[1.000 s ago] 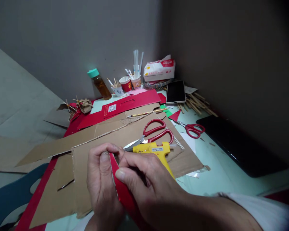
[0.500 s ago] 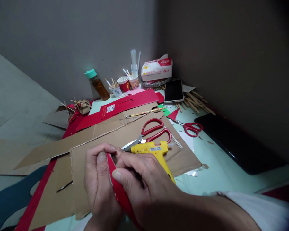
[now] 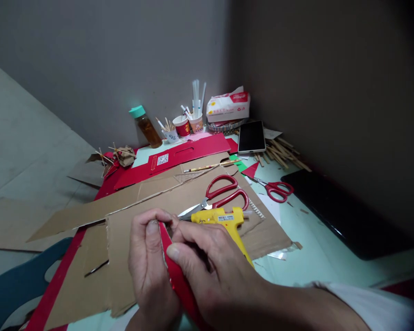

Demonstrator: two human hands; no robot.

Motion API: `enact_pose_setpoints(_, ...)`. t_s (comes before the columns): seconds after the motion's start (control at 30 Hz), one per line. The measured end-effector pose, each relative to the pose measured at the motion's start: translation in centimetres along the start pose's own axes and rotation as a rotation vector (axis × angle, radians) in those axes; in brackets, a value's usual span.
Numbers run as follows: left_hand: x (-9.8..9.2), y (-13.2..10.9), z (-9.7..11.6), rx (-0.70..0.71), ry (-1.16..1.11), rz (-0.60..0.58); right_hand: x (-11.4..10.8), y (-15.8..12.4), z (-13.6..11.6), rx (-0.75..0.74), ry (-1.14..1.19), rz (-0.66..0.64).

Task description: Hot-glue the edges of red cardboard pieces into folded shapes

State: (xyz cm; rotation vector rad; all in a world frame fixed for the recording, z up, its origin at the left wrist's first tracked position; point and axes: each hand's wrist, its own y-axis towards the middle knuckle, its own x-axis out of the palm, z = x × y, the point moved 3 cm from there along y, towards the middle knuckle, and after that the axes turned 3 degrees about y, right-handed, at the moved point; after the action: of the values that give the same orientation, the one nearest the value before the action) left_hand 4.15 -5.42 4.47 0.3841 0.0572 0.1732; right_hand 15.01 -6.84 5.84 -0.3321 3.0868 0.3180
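Between my two hands runs a narrow red cardboard strip [image 3: 179, 276] with a pale torn-looking edge. My left hand [image 3: 152, 257] is closed round its far end, the thumb pressed along the edge. My right hand [image 3: 210, 262] pinches the same strip with its thumb on the red face; its other fingertips are partly hidden. Just beyond my right hand lies a yellow glue gun [image 3: 227, 223], its handle partly covered by that hand. Large red-handled scissors [image 3: 224, 193] rest open on the brown cardboard [image 3: 189, 195] behind it.
Smaller scissors [image 3: 278, 191], a phone [image 3: 251, 137], wooden sticks [image 3: 283, 151] and a long black object [image 3: 345, 216] lie to the right. A bottle [image 3: 147, 128], cups [image 3: 182, 127] and a tissue pack [image 3: 227, 105] stand by the wall. A blue chair [image 3: 17, 280] is at left.
The whole scene has shifted slightly right and down in the view. Both hands keep the same hold on the red strip.
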Motion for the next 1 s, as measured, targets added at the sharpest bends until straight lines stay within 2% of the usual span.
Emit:
enact_pose_setpoints(0.53,0.08,0.08,-0.09,0.016,0.031,0.01,-0.09,0.02,0.06,0.034,-0.024,0.016)
enact_pose_setpoints(0.77,0.13,0.04,-0.05,0.024,0.03,0.023,-0.09,-0.18,-0.09,-0.007,-0.054,0.023)
enact_pose_setpoints(1.0,-0.01,0.04,0.13,0.024,0.034,0.014,-0.04,-0.11,-0.12,0.018,-0.032,-0.007)
